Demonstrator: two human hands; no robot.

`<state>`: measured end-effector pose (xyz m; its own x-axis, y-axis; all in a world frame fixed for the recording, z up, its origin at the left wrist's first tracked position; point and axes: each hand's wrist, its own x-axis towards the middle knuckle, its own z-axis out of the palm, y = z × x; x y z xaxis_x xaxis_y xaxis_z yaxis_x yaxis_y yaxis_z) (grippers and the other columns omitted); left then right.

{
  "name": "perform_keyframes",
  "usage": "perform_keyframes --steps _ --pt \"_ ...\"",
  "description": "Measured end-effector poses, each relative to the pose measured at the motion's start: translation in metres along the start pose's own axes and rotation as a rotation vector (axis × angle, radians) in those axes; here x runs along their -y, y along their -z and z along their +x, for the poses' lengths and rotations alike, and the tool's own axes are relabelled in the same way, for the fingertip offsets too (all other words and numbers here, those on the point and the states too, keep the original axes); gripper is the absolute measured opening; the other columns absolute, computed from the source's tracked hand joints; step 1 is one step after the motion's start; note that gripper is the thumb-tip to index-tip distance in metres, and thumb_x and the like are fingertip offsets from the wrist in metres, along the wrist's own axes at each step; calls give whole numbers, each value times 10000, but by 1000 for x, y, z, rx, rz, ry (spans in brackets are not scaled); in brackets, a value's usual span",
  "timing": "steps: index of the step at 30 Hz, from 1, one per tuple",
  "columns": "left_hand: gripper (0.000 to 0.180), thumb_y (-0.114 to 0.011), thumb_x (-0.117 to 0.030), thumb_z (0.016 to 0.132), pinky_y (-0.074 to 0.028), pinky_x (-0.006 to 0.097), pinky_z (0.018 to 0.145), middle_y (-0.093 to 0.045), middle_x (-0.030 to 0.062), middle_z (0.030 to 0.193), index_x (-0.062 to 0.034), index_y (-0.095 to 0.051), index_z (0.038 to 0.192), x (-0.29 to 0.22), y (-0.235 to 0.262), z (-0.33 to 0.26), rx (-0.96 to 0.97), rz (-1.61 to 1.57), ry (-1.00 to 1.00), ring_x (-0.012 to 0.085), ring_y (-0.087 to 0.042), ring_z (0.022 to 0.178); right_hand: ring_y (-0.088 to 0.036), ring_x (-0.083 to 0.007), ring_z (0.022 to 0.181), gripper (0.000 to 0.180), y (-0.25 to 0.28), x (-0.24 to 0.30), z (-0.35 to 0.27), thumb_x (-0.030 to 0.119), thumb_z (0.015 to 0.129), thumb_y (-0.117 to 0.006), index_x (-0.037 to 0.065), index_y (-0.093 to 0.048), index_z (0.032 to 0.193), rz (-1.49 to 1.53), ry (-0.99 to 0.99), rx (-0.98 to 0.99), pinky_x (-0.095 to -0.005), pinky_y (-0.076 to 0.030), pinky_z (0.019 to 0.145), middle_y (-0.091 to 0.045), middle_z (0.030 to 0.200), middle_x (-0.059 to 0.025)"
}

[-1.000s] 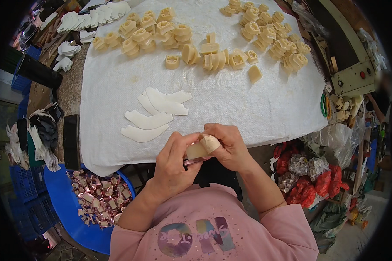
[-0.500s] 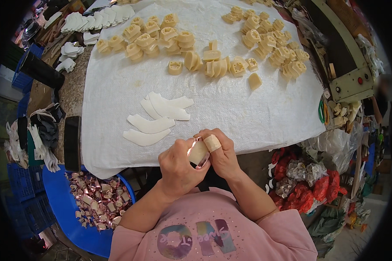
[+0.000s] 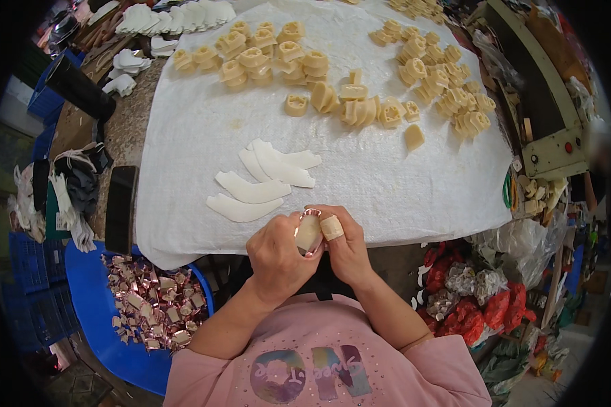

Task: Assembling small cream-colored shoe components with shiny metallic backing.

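Both hands meet in front of my chest, at the table's near edge. Between them is a small block (image 3: 309, 235) that looks like a shoe heel, with a beige face and a shiny pink metallic rim. My left hand (image 3: 275, 252) wraps round its left side with curled fingers. My right hand (image 3: 348, 252) presses on its right side; beige tape covers the right thumb. Part of the block is hidden by my fingers. Several white curved strips (image 3: 252, 188) lie just beyond my hands, some overlapping.
Clusters of beige moulded blocks (image 3: 253, 57) stand on the white table cover (image 3: 380, 193). At lower left, a blue basin (image 3: 91, 319) holds many pink metallic pieces (image 3: 156, 302). A dark phone (image 3: 121, 210) lies at the left edge. Red plastic bags (image 3: 495, 308) are at right.
The view has shifted, so the table contents sit a little farther right and lower. The block has turned slightly in my hands, showing its beige face more upright.
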<state>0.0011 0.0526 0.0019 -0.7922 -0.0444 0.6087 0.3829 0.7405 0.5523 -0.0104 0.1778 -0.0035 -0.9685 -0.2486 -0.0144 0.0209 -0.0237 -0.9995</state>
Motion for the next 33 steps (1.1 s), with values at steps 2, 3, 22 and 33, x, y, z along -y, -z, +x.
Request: perform_keyframes --steps 2,3,22,33 --pt "409 -801 -96 625 -483 340 513 -578 114 715 -11 -499 886 7 6 2 1 0 8 283 -607 585 -544 -150 921 252 2 4 4 152 964 -425 14 -555 1131 0 33 17 -280 -439 809 -592 989 -77" --pt "409 -801 -96 625 -483 340 513 -578 114 715 -11 -499 886 10 10 1 -7 11 15 283 -607 585 -546 -152 898 245 4 5 6 132 956 -433 15 -553 1136 -3 66 19 -280 -439 795 -589 957 -76" --pt "431 -598 -24 782 -364 387 931 -453 175 1124 -2 -507 1203 148 203 -176 -336 952 824 311 -425 1090 -461 -306 982 338 7 4 67 15 722 -652 19 -597 1056 -877 402 61 -404 -370 862 -548 1038 -124" --pt "287 -601 87 683 -436 353 823 -581 141 948 -9 -630 952 70 90 -16 -19 116 229 276 -565 891 -461 -271 980 303 -32 5 65 30 697 -655 73 -639 996 -922 514 192 -417 -317 860 -545 1000 -70"
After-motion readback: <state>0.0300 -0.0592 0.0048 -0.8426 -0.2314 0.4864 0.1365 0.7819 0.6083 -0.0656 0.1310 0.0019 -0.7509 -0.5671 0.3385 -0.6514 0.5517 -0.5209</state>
